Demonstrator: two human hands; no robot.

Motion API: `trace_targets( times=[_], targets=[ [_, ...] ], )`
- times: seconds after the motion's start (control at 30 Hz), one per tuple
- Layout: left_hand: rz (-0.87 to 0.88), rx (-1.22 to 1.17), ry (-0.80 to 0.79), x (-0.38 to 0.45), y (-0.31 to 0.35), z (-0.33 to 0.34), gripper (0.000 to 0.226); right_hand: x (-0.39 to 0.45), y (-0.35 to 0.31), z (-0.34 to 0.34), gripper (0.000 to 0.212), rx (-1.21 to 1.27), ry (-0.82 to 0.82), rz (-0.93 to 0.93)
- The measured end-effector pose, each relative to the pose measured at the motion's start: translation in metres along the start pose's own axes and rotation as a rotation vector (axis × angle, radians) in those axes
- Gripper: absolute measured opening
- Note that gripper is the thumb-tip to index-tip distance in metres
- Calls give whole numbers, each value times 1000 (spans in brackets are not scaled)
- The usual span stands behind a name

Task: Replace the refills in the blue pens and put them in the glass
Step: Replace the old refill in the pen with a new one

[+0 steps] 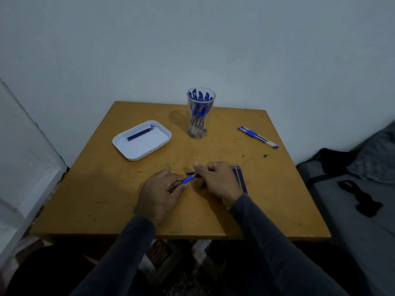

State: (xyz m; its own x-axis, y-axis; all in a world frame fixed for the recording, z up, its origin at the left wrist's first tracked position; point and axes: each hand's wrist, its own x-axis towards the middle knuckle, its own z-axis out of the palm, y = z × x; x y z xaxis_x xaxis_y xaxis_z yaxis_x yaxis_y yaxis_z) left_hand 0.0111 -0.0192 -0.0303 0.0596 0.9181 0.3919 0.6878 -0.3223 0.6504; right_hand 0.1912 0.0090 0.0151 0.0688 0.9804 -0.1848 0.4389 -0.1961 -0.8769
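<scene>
Left hand (159, 190) grips blue pen (187, 179) at counter (89, 199) centre; right hand (215, 180) pinches its tip. We judge task well advanced: glass (201, 116) near far edge full, two pens (257, 137) by right edge, fresh refills (240, 177) remaining.

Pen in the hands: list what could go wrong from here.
1. The right hand pinches something small at the tip of the pen held by the left hand; dropped, it might roll off the table.
2. The right sleeve lies beside the loose refills and could sweep them away.
</scene>
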Motion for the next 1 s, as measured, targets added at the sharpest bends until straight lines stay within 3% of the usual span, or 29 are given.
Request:
trace_targets(
  times=[0.2,0.3,0.4,0.5,0.57,0.63,0.73,0.83,0.9,1.0],
  targets=[
    [40,-71,3,-2,0,0,20,-5,-3,-9,30,139,-133,-28],
    [33,-115,7,-2,2,-2,31,-4,-3,-8,22,252,-182,-25],
    [18,-151,7,-1,2,-4,28,-2,-2,-9,10,226,-221,-57],
    [23,-124,19,0,1,-3,25,-3,-5,-13,23,219,-277,-54],
    [32,-101,17,0,0,-3,32,-4,-6,-14,18,195,-237,-20],
    [32,-94,14,0,-1,-3,37,-2,-2,-13,33,135,-176,-16],
    [20,-93,8,1,-1,-2,27,0,0,-14,10,113,-214,-54],
    [11,-95,4,1,0,-3,26,-2,-5,-17,29,167,-303,-41],
    [3,-104,-2,1,0,-3,27,-1,-5,-15,15,125,-249,-28],
    [3,-100,-6,1,1,-3,25,0,-2,-13,19,93,-212,-45]
  ],
)
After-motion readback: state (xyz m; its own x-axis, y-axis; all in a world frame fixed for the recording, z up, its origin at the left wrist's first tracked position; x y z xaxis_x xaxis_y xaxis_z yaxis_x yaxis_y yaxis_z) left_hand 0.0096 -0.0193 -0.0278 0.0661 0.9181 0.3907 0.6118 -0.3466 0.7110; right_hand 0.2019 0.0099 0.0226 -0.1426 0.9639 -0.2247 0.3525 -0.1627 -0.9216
